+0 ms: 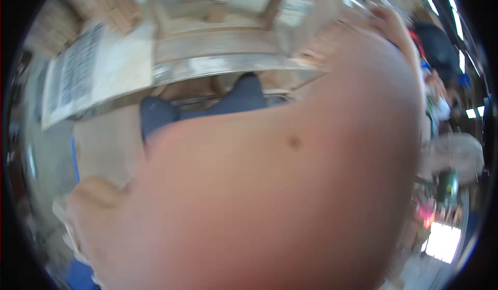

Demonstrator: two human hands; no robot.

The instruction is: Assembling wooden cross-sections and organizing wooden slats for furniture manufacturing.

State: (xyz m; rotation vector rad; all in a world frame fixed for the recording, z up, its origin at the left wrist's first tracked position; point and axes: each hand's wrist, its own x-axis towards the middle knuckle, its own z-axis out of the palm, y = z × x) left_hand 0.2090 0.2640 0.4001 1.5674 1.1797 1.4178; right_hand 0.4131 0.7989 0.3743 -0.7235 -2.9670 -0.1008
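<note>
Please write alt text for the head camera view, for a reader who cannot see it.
A blurred bare forearm, very close to the lens, fills most of the picture and hides the hands. Behind it are a pale wooden bench and legs in dark blue trousers. Which arm it is cannot be told.

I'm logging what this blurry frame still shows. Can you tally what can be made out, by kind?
Forearm, close to the lens and filling most of the view: 1
Metal-edged table: 1
Flat printed sheet, left: 1
Knees in dark blue trousers: 2
Total: 5
Neither hand's grip can be made out; the rest is too blurred to count.
</note>
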